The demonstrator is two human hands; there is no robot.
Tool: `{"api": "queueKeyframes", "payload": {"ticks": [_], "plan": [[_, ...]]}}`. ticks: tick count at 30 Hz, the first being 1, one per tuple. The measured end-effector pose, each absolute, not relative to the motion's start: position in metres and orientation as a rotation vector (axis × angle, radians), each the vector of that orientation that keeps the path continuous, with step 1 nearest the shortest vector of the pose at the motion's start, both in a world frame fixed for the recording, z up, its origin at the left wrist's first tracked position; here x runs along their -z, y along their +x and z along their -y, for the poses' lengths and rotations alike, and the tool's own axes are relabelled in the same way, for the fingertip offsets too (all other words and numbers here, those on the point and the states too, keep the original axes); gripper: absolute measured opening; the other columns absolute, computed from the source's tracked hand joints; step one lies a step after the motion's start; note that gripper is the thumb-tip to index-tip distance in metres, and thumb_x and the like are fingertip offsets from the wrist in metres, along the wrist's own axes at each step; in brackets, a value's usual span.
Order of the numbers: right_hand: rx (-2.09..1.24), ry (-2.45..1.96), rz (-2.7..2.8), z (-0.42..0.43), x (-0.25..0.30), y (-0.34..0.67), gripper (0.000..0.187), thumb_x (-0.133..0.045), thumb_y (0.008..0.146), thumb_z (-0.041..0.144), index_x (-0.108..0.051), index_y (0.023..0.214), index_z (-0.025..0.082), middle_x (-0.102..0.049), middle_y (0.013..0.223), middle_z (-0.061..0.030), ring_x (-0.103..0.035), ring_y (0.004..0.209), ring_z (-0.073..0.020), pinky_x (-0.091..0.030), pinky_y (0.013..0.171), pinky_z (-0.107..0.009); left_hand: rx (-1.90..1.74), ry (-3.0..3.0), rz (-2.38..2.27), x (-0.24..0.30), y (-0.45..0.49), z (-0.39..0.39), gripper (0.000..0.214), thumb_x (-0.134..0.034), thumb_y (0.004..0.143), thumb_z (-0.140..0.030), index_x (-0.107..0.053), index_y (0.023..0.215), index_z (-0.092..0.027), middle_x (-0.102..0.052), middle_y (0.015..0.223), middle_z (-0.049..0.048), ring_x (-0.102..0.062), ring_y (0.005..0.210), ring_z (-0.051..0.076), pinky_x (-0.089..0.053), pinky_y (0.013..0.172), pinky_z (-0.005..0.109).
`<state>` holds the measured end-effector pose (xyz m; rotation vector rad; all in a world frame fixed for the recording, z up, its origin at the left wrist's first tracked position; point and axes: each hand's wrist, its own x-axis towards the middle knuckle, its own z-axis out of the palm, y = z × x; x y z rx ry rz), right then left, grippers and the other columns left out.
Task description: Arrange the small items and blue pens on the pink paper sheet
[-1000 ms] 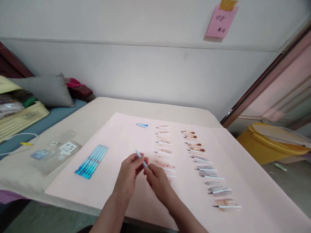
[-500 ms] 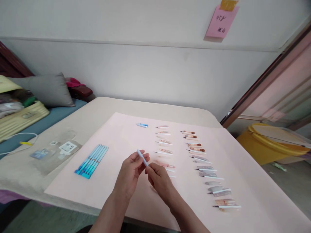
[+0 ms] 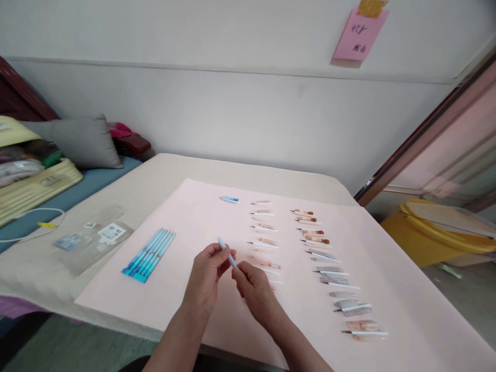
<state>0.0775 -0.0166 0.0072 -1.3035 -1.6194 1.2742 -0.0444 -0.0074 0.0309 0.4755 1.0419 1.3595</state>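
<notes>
A slim pale-blue pen [image 3: 221,242] is held between both my hands above the pink sheet [image 3: 194,320]. My left hand [image 3: 204,274] pinches its middle with thumb and fingers, and the upper end sticks out. The lower end sits in the closed fingers of my right hand [image 3: 256,290]. To the left lies a flat row of several blue pens [image 3: 150,254]. Taken-apart pens, with barrels and white refills [image 3: 265,243], form a column right of my hands, partly hidden by my right hand. A second column of pen parts [image 3: 333,279] lies further right.
A small blue pen set [image 3: 230,199] lies near the sheet's far edge. On the left of the table is a clear plastic bag [image 3: 96,240] with a label. Yellow tub [image 3: 430,237] on the floor at right; grey cushion [image 3: 83,142] at left. A pink note [image 3: 360,33] hangs on the wall.
The view has turned slightly, so the scene appears shifted a little to the right. My hands keep hold of the pen in nearly the same pose.
</notes>
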Motion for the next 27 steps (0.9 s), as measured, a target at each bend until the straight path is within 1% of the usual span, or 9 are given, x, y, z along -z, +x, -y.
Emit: {"api": "queueKeyframes", "payload": {"ticks": [3,8,13,15,18,20,23,27], "plan": [[-1.224,-1.309,1.66,0.018,-0.007,0.076,0.03,-0.04,0.085,0.036,-0.047,0.062,0.018,-0.045,0.051,0.0031,-0.039,0.051,-0.0093,-0.025,0.048,-0.021,-1.377,0.467,-1.045,-0.028,-0.047,0.007,0.018,-0.07,0.062,-0.024,-0.061,0.072,-0.012,-0.063,0.073,0.0066,-0.057,0.066,0.012,-0.047,0.064,0.025],[-1.229,-1.341,1.68,0.018,-0.008,0.077,0.029,-0.04,0.085,0.034,-0.049,0.062,0.017,-0.045,0.05,0.0034,-0.04,0.051,-0.009,-0.025,0.048,-0.021,-1.498,0.36,-1.076,-0.029,-0.058,0.003,0.015,-0.068,0.067,-0.021,-0.06,0.077,-0.014,-0.063,0.081,0.007,-0.06,0.075,0.012,-0.049,0.065,0.021],[-1.251,-1.327,1.692,0.018,-0.011,0.079,0.031,-0.041,0.084,0.033,-0.046,0.059,0.017,-0.045,0.049,0.0038,-0.042,0.05,-0.0084,-0.028,0.049,-0.02,-1.552,0.318,-1.077,-0.029,-0.069,-0.001,0.011,-0.066,0.069,-0.017,-0.059,0.077,-0.014,-0.063,0.083,0.0072,-0.061,0.077,0.012,-0.051,0.064,0.02],[-1.28,-1.314,1.688,0.018,-0.013,0.08,0.029,-0.04,0.085,0.033,-0.05,0.063,0.017,-0.045,0.048,0.0043,-0.042,0.049,-0.0083,-0.029,0.049,-0.02,-1.562,0.301,-1.072,-0.03,-0.071,-0.002,0.009,-0.065,0.07,-0.016,-0.059,0.077,-0.013,-0.063,0.082,0.0073,-0.062,0.076,0.012,-0.051,0.063,0.02],[-1.332,-1.297,1.674,0.017,-0.013,0.082,0.023,-0.039,0.085,0.032,-0.057,0.078,0.018,-0.044,0.045,0.0057,-0.041,0.046,-0.0082,-0.03,0.048,-0.019,-1.586,0.281,-1.071,-0.031,-0.073,-0.002,0.008,-0.064,0.071,-0.015,-0.058,0.076,-0.013,-0.064,0.082,0.0074,-0.063,0.075,0.012,-0.052,0.063,0.02],[-1.345,-1.293,1.665,0.016,-0.012,0.085,0.022,-0.039,0.085,0.031,-0.058,0.083,0.019,-0.043,0.045,0.0062,-0.041,0.044,-0.0081,-0.03,0.047,-0.019,-1.605,0.27,-1.078,-0.031,-0.075,-0.003,0.008,-0.064,0.071,-0.015,-0.058,0.076,-0.013,-0.064,0.083,0.0074,-0.063,0.075,0.013,-0.052,0.063,0.02],[-1.311,-1.305,1.656,0.015,-0.011,0.087,0.023,-0.039,0.085,0.032,-0.058,0.08,0.018,-0.044,0.045,0.0057,-0.041,0.044,-0.008,-0.03,0.046,-0.018,-1.612,0.267,-1.076,-0.03,-0.077,-0.003,0.009,-0.064,0.071,-0.015,-0.058,0.077,-0.013,-0.064,0.083,0.0077,-0.063,0.075,0.012,-0.052,0.062,0.02],[-1.254,-1.307,1.663,0.014,-0.009,0.085,0.027,-0.04,0.085,0.036,-0.055,0.072,0.018,-0.045,0.046,0.0051,-0.042,0.045,-0.0077,-0.03,0.047,-0.019,-1.558,0.293,-1.064,-0.028,-0.071,-0.003,0.009,-0.064,0.071,-0.016,-0.058,0.076,-0.013,-0.063,0.082,0.0079,-0.063,0.075,0.013,-0.052,0.062,0.02]]}}
